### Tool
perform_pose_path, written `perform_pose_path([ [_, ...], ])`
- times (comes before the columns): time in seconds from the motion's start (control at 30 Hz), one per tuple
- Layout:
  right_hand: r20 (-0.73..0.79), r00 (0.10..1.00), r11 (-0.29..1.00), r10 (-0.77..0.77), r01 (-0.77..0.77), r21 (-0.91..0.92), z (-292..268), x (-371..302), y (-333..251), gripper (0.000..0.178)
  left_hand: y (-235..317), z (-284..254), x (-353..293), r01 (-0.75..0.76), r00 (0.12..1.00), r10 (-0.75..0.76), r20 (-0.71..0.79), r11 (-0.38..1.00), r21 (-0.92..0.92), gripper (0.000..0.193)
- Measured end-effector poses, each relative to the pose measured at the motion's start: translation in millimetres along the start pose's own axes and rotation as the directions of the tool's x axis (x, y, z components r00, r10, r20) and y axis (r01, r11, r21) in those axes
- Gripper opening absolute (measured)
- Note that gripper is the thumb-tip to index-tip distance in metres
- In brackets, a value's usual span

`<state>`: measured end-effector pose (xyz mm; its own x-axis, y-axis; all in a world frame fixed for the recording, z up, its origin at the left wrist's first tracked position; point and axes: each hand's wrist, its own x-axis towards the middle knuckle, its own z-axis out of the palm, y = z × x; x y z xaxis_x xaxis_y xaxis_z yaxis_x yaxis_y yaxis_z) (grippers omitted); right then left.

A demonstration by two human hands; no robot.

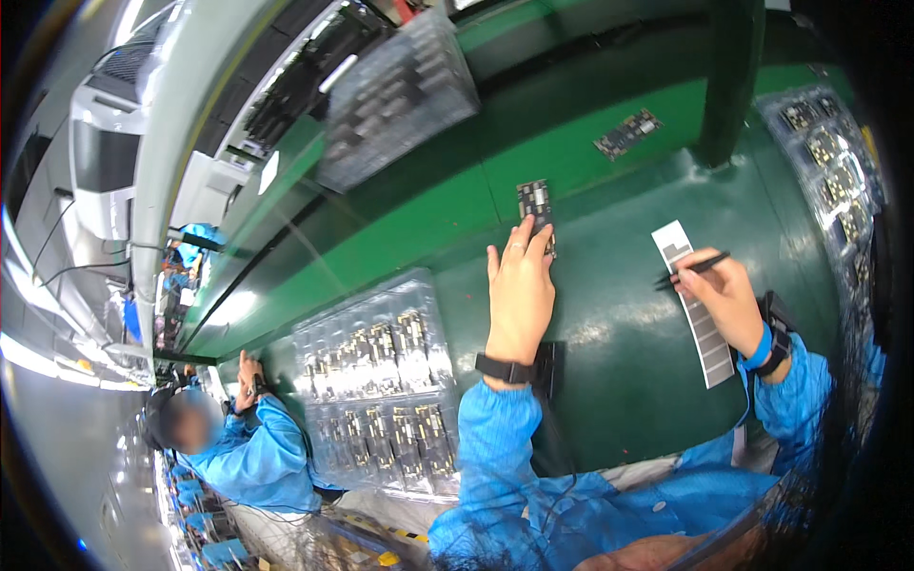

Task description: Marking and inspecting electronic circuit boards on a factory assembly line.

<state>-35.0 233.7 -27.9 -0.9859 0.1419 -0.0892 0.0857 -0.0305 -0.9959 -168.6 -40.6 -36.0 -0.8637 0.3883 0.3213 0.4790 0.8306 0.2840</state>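
One circuit board point(534, 198), partly under left grip point(520, 290), jutting ahead

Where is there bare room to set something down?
Bare bench shows between the left hand and the gray-marked strip, and between that strip's far end and the lone circuit board. It is crowded at left, with board-filled trays, and far right, with another tray.
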Motion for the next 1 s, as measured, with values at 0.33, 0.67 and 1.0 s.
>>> perform_pose_path([
  [0.33,0.009,1.000,1.000,0.020,-0.019,-0.022,19.2,-2.8,2.0,0.018,-96.4,17.7,112.6,0.087,0.995,-0.095,-0.024,0.968,-0.235,0.030],
  [0.67,-0.014,1.000,0.996,0.027,-0.028,-0.088,25.7,-5.1,-3.4,0.016,-184.9,-5.4,204.1,0.596,0.707,-0.549,0.445,0.125,-0.793,0.065],
  [1.0,-0.061,0.995,0.997,0.077,-0.077,0.001,32.9,-18.8,15.7,0.017,-377.8,-76.9,206.0,0.372,0.876,-0.457,0.152,0.442,-0.816,0.062],
])
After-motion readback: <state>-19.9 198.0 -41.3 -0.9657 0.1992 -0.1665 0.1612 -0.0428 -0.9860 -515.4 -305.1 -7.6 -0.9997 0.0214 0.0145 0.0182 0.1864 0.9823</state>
